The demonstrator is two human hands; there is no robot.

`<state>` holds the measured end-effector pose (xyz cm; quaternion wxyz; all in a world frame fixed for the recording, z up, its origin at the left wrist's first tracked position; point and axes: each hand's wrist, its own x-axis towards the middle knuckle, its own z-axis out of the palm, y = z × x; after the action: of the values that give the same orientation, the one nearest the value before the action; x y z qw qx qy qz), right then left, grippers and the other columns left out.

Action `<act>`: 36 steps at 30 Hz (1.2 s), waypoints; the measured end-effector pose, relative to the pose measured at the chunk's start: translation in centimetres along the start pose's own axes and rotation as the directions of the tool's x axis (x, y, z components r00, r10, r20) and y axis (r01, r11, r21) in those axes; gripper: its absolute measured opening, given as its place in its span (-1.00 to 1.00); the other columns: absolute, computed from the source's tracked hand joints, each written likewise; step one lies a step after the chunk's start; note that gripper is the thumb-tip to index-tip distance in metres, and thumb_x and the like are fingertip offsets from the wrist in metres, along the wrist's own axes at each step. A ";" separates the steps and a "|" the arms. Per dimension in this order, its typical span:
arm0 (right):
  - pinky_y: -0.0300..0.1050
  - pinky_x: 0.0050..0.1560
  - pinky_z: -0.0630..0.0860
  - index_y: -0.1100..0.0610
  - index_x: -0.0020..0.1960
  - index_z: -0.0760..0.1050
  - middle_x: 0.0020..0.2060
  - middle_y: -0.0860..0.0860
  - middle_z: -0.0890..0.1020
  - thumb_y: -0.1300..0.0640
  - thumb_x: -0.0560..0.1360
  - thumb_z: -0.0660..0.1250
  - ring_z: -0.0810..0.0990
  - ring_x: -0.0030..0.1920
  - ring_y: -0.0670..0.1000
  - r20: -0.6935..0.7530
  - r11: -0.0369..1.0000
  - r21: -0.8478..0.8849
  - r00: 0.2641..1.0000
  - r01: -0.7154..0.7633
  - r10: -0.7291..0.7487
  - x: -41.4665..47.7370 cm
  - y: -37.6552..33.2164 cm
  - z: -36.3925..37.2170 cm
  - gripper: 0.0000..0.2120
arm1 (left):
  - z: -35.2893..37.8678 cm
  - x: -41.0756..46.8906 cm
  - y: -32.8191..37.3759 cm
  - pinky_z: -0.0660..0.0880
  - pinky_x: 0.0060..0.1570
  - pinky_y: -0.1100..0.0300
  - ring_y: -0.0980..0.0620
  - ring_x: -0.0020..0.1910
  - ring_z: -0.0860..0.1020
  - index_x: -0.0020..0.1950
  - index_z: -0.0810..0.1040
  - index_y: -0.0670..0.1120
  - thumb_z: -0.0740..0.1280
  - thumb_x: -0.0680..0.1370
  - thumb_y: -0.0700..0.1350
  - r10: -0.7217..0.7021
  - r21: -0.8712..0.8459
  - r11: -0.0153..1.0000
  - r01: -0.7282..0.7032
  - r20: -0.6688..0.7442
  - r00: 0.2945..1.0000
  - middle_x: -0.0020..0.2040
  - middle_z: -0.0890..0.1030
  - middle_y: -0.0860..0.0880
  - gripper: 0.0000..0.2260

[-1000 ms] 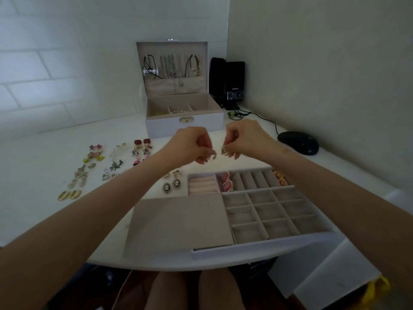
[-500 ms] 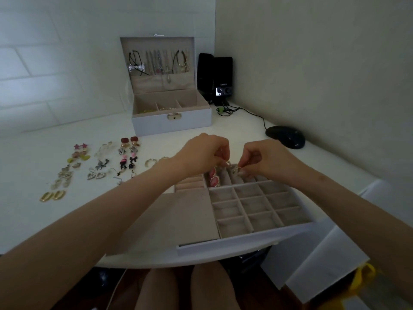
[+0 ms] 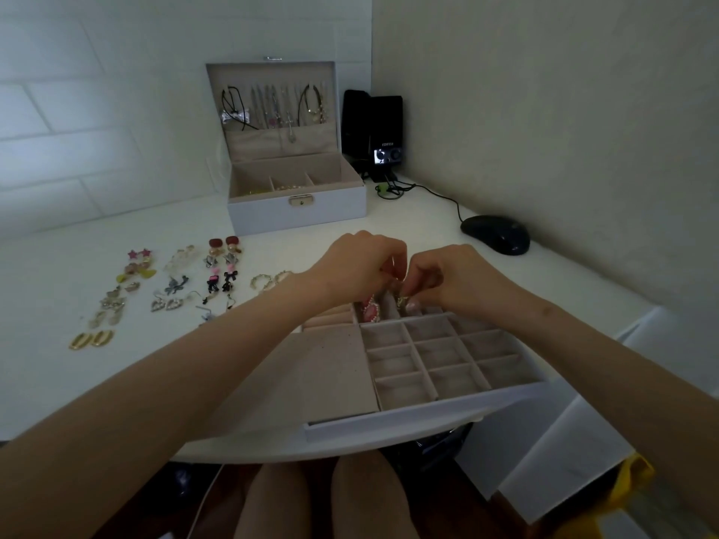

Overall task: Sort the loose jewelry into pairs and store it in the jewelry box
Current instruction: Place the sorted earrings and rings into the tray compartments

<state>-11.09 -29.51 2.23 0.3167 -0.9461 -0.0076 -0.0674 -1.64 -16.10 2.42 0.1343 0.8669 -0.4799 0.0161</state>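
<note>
Now the left hand point(image 3: 358, 266) and right hand point(image 3: 447, 278) have dropped from mid-air to the far row of the tray point(image 3: 428, 412), both pinching small gold earrings point(image 3: 402, 302) just right of the pink pair point(image 3: 369, 310), so stowing looks imminent.

Dim, cool, even light; soft shadows, wide-angle bending at edges, slight softness overall.

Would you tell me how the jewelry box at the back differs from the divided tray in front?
The jewelry box stands at the back with its lid raised; the tray lies flat and lidless in front. The jewelry box shows three wide compartments in a row; the tray has a grid of many small cells, mostly empty. Both are white outside with beige lining.
</note>
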 end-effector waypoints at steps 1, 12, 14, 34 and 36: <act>-0.31 -0.13 0.51 0.13 -0.23 0.63 -0.33 -0.18 0.60 0.29 0.29 0.52 0.60 -0.24 -0.14 -0.002 1.000 -0.002 1.000 0.002 -0.002 0.0 0.0 -0.1 -0.87 | 0.0 0.0 0.0 0.49 0.05 0.06 0.02 -0.03 0.56 -0.03 0.55 -0.03 0.35 0.48 -0.13 -0.002 0.007 1.000 0.002 0.003 1.000 -0.06 0.64 0.02 -0.92; -0.26 -0.07 0.56 0.14 -0.19 0.64 -0.30 -0.10 0.64 0.30 0.29 0.52 0.62 -0.22 -0.13 -0.053 0.999 0.003 0.998 0.044 -0.043 -0.1 0.1 0.2 -0.86 | -0.1 -0.3 -0.5 0.31 -0.05 0.17 0.06 -0.03 0.43 -0.02 0.57 0.00 0.33 0.52 -0.05 0.058 0.191 0.980 -0.063 0.033 0.998 -0.18 0.41 0.13 -0.92; -0.25 -0.07 0.56 0.14 -0.18 0.64 -0.27 -0.06 0.67 0.30 0.29 0.52 0.63 -0.21 -0.11 -0.058 0.999 0.012 0.997 0.052 -0.051 -0.1 0.1 0.1 -0.86 | -0.1 -0.3 -0.5 0.27 -0.06 0.18 0.06 -0.01 0.43 -0.02 0.57 0.01 0.31 0.53 -0.06 0.061 0.207 0.976 -0.067 0.032 0.998 -0.17 0.41 0.13 -0.92; -0.35 -0.06 0.52 0.16 -0.13 0.67 -0.28 -0.07 0.64 0.36 0.31 0.49 0.61 -0.22 -0.12 0.026 0.997 -0.024 0.997 0.071 -0.071 0.5 -0.7 -0.2 -0.82 | 0.0 -0.4 -0.3 0.41 0.01 0.07 0.00 0.00 0.48 0.04 0.58 0.01 0.22 0.53 -0.18 0.045 0.190 0.981 -0.045 0.004 0.999 -0.06 0.60 0.03 -0.81; -0.21 0.01 0.54 0.16 -0.13 0.68 -0.25 -0.02 0.67 0.35 0.30 0.50 0.64 -0.16 -0.05 0.011 0.999 -0.012 0.999 0.053 -0.053 0.6 -0.7 -0.1 -0.82 | 0.0 -0.5 -0.3 0.42 0.02 0.07 0.01 0.01 0.48 0.04 0.58 0.01 0.23 0.53 -0.18 0.044 0.182 0.982 -0.044 0.003 0.999 -0.05 0.60 0.04 -0.81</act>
<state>-10.55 -29.07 2.79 0.3088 -0.9479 -0.0340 -0.0708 -1.61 -15.55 2.33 0.0543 0.8646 -0.4955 0.0634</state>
